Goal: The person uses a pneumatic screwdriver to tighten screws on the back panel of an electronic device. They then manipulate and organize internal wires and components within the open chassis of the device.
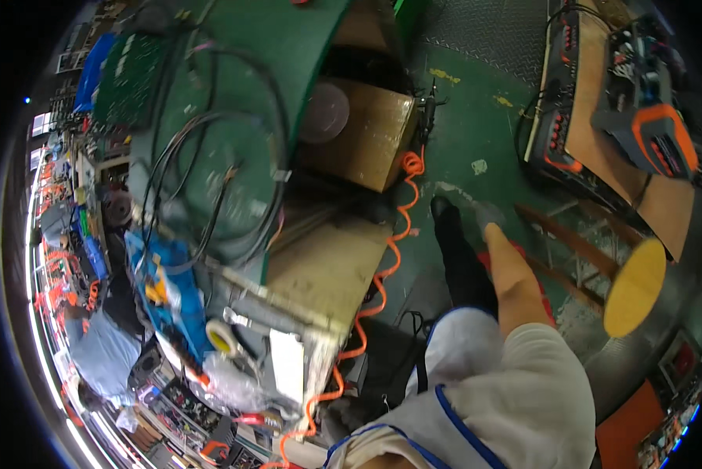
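Observation:
My right arm hangs down past my dark trouser leg point(460, 266). At its end, my right hand point(487, 214), apparently in a grey glove, is blurred and small, so its fingers do not show clearly. It hangs beside my dark shoe point(440, 206) in the picture, over the green floor point(476, 148). Nothing can be made out in it. My left hand does not show. To my left, black cables point(210, 117) lie in loose coils on a green-topped workbench point(241, 187).
An orange coiled air hose point(382, 289) runs down the bench side from a dark tool point(430, 105). A cardboard box point(378, 133) sits under the bench. A round wooden stool point(636, 288) and crates of tools point(558, 141) stand right. Another person point(105, 356) is far left.

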### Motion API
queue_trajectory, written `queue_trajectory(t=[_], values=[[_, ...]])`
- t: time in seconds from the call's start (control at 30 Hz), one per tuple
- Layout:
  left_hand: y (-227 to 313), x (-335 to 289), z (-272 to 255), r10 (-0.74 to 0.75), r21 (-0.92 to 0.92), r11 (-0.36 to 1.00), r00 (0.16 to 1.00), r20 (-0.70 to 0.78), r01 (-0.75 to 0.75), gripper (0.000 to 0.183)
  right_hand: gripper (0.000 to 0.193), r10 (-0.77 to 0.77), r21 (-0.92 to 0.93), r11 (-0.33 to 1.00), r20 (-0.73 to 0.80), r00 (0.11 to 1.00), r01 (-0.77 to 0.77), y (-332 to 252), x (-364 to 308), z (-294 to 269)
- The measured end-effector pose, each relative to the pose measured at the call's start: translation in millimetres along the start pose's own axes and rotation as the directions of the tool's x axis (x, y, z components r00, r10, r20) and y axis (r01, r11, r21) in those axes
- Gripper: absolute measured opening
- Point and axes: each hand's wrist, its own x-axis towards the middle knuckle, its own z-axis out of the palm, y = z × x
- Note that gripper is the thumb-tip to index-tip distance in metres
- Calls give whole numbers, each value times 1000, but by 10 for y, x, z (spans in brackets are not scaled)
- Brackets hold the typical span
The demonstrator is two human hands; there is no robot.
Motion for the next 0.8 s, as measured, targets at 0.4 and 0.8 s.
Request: queue_trajectory(t=[0.4,0.8], values=[[781,1100,1433,-73,269,952,963,-260,145,38,68,98,521,821,276,956,-234,-779,2895,2436],[650,1000,1396,-152,179,964,957,-247,199,34,39,-8,850,456,299,954,-262,-1039,2499,1635]])
